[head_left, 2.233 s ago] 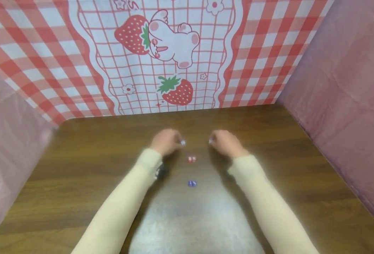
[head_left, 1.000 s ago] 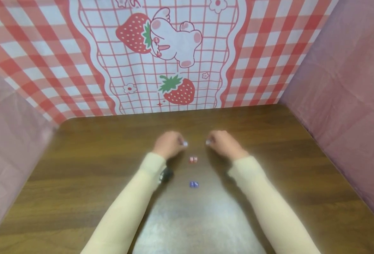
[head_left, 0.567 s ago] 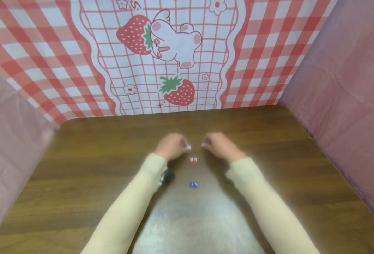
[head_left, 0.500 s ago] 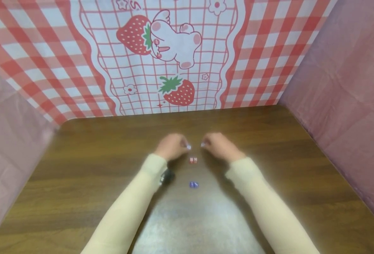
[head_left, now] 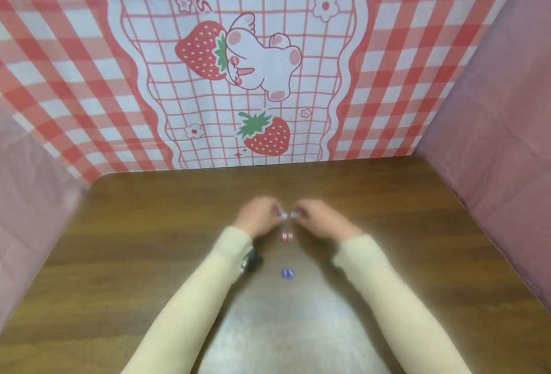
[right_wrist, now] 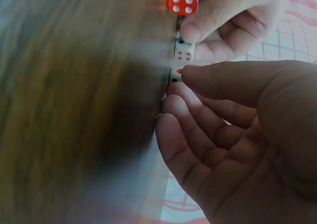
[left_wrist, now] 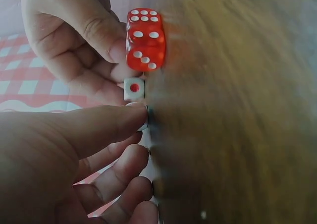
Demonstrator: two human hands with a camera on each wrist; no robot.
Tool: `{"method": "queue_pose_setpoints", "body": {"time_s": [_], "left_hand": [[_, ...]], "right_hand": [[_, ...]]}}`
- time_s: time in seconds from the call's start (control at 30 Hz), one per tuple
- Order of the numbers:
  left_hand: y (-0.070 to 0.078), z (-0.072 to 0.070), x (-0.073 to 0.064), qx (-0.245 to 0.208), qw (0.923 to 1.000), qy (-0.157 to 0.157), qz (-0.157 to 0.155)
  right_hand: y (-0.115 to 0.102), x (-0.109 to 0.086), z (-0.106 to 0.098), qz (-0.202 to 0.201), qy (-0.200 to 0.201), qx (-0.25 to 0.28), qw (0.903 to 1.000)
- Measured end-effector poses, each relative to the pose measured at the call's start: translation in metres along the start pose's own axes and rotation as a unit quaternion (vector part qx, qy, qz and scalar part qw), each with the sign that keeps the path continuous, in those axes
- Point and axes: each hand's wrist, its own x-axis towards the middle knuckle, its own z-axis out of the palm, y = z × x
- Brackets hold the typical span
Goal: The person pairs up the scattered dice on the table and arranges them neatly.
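Note:
On the wooden table, my left hand [head_left: 259, 215] pinches a small white die [right_wrist: 184, 51] between thumb and fingers. Facing it, my right hand [head_left: 321, 218] pinches a second white die [left_wrist: 134, 88], whose single red pip shows in the left wrist view. Only a narrow gap separates the two white dice. Each thumb covers part of its own die. Just nearer than the hands, two red dice [head_left: 287, 237] with white pips stand side by side. Closer still lies a pair of blue dice [head_left: 287, 274], also side by side.
A brown wood-grain table [head_left: 140, 249] carries everything. Behind it hangs a red-and-white checked cloth [head_left: 388, 78] with strawberries. Pink cloths flank both sides, the right cloth [head_left: 504, 130] along the table's edge. A dark device [head_left: 252, 261] is worn at the left wrist.
Both hands have moved toward each other with the white dice, so the gap between these has narrowed greatly. The red and blue dice stay in place on the table.

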Motion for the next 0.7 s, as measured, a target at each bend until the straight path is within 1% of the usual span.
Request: {"method": "queue_pose_setpoints", "body": {"time_s": [0.1,0.27,0.47,0.7], "left_hand": [[0.0028,0.0007,0.0021,0.003,1.0000,-0.001,-0.002],[0.0061,0.0016,0.0054,0.016,0.9998,-0.007,-0.002],[0.0082,0.0012,0.0057,0.018,0.9998,-0.008,-0.004],[0.0093,0.0001,0.0066,0.035,0.9994,-0.007,-0.003]], "right_hand": [[-0.0012,0.0001,0.0002,-0.011,-0.002,-0.005,0.9999],[-0.0002,0.0019,0.0018,-0.010,-0.007,-0.018,0.9998],[0.0009,0.0028,0.0024,-0.019,-0.013,-0.028,0.9993],[0.0019,0.0027,0.0028,-0.032,-0.008,-0.010,0.9994]]}}
